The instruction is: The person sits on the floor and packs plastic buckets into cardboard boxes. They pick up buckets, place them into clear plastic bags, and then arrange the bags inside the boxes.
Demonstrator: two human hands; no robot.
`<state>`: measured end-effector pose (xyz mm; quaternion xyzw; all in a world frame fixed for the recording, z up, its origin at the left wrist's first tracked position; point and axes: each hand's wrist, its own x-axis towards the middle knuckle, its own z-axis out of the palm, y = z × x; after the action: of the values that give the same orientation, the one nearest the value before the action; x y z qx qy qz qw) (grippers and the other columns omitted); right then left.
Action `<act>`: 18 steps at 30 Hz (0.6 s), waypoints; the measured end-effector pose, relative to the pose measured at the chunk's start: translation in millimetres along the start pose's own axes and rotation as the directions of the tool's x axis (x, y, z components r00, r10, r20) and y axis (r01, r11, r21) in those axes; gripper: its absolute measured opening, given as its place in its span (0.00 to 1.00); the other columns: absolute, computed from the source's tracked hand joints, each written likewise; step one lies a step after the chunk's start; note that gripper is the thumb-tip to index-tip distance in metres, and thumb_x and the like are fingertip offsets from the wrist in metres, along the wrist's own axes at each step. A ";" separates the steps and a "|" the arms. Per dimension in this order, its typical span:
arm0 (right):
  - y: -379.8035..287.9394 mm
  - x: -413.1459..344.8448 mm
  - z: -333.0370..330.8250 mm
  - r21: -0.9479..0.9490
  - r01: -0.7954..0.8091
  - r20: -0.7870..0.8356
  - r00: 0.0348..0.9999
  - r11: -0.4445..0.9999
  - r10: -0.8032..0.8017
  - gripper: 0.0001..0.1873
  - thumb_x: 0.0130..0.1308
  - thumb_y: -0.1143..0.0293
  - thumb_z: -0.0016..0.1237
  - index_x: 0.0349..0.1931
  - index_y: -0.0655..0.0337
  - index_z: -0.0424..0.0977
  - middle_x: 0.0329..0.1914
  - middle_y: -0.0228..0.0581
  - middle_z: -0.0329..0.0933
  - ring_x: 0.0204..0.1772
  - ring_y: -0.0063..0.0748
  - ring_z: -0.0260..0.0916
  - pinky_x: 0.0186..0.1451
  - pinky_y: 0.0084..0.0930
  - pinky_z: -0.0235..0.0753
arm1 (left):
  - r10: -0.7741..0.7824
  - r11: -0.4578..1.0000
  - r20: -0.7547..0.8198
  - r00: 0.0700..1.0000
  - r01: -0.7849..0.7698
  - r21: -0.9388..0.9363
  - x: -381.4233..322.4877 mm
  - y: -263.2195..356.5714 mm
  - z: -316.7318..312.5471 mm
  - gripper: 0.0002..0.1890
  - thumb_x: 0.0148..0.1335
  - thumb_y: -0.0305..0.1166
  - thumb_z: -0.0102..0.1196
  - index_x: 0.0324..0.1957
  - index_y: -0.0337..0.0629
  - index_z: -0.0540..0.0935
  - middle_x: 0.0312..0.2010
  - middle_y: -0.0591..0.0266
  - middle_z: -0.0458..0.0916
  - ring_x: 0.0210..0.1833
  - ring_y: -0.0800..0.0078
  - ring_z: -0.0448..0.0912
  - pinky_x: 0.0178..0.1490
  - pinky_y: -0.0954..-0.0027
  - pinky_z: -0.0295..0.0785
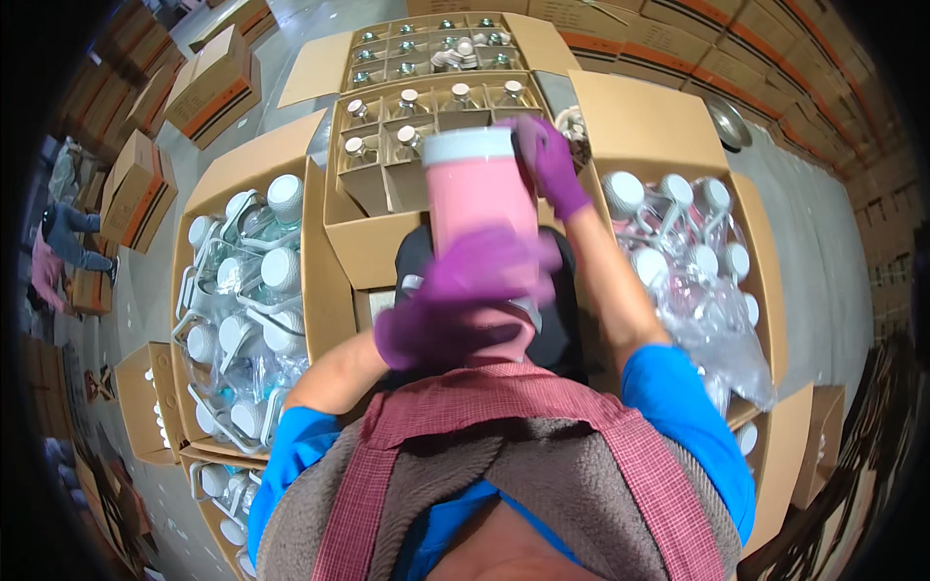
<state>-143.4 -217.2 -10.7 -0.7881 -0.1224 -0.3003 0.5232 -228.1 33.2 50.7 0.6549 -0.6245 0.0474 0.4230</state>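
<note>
A large pink cylindrical container (483, 192) with a pale blue band at its far end stands over my lap. My right hand (541, 160), in a purple glove, grips its far right edge. Across the near part of the container lies my left hand (465, 283), also gloved in purple and blurred by motion; whether it grips the container cannot be told. Just beyond is an open carton (378, 247) with cardboard dividers, where several clear glass bottles (410, 105) with white caps stand in the cells. Some cells nearest me show no bottle.
To the left, an open carton (323, 290) holds white-lidded jugs (282, 270) in plastic bags. Another carton (770, 319) with bagged, white-lidded jugs (676, 190) stands at right. Farther off are a divided carton (312, 72), a metal bowl (726, 123), stacked boxes (654, 54) and another person (69, 232).
</note>
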 end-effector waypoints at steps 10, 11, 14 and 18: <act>-6.2 43.3 -43.0 -0.081 0.135 0.290 0.951 0.988 -0.106 0.31 0.77 0.46 0.31 0.61 0.62 0.73 0.68 0.51 0.70 0.73 0.50 0.64 0.77 0.36 0.56 | -0.568 0.818 -0.343 0.748 0.558 -0.140 55.1 -141.7 -49.7 0.31 0.74 0.46 0.44 0.70 0.35 0.65 0.65 0.48 0.72 0.72 0.57 0.66 0.74 0.60 0.58; -4.7 43.6 -43.5 -0.050 0.123 0.323 0.941 0.991 -0.101 0.31 0.77 0.46 0.30 0.59 0.62 0.75 0.67 0.51 0.70 0.71 0.49 0.66 0.74 0.36 0.60 | -0.571 0.818 -0.334 0.750 0.554 -0.155 55.2 -163.5 -43.5 0.32 0.73 0.47 0.45 0.70 0.34 0.65 0.66 0.48 0.71 0.72 0.58 0.66 0.75 0.60 0.58; 32.3 49.6 -49.2 -0.146 0.060 0.267 0.963 0.987 -0.019 0.30 0.75 0.48 0.29 0.55 0.62 0.78 0.65 0.49 0.73 0.65 0.50 0.72 0.67 0.37 0.70 | -0.572 0.694 -0.158 0.805 0.372 -0.616 55.8 -163.8 -38.4 0.35 0.69 0.48 0.50 0.70 0.33 0.65 0.66 0.48 0.71 0.71 0.59 0.66 0.76 0.60 0.56; -22.9 48.0 -33.3 -0.072 0.204 0.238 0.954 0.976 -0.182 0.22 0.75 0.62 0.31 0.55 0.63 0.78 0.58 0.48 0.78 0.63 0.49 0.74 0.70 0.40 0.67 | -0.616 0.675 -0.259 0.744 0.328 -0.661 44.2 -188.4 -35.8 0.31 0.71 0.44 0.49 0.70 0.37 0.65 0.67 0.50 0.70 0.72 0.61 0.64 0.76 0.61 0.55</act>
<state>-128.6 -243.3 44.4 -0.8261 -0.2440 -0.2621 0.4351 -40.2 -5.2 6.4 0.6065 -0.2907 -0.1038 0.7327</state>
